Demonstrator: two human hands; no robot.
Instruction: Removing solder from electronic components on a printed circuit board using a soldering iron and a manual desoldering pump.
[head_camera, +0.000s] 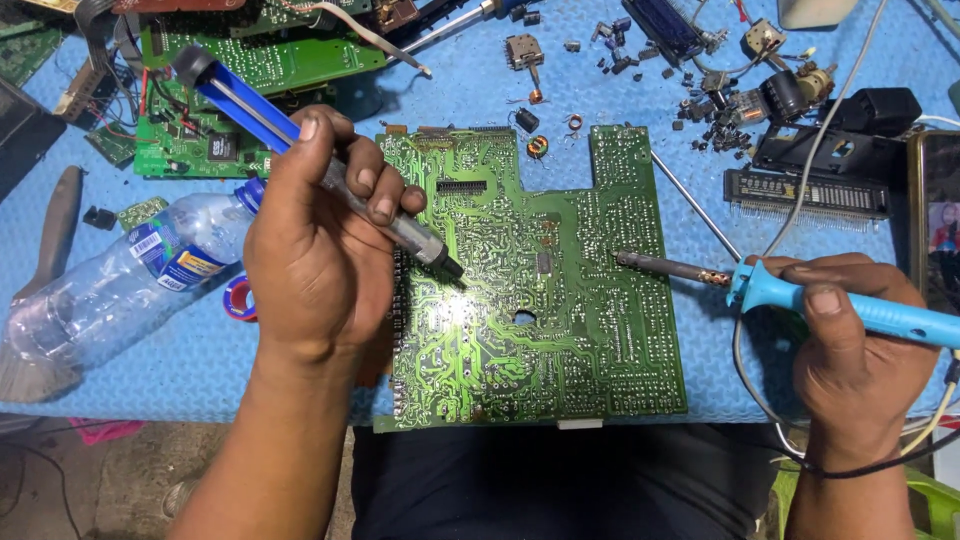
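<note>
Seen from the head camera, a large green circuit board (540, 290) lies solder side up on the blue mat (300, 350) at the near edge of the bench, between the person's two hands. The left hand (315, 235) is closed around a desoldering pump (310, 160) with a blue plunger end, fingers wrapped over the barrel, and the pump's dark nozzle touches or hangs just above the board left of its middle. The right hand (850, 345) is clamped around the light blue handle of a soldering iron (790, 295), thumb on top, and the iron's metal tip rests on or just over the board's right part, well apart from the pump nozzle. The step in hand looks like desoldering: heating a joint and sucking the melted solder away. Since the two tips sit at different spots, the next move seems to call for bringing nozzle and hot tip onto the same joint, holding the iron steady until the solder flows, then firing the pump. Around the board lie a clear plastic bottle (120, 285) on its side to the left, more green boards (250, 70) at the far left, and scattered small components (700, 95) at the far right.
</note>
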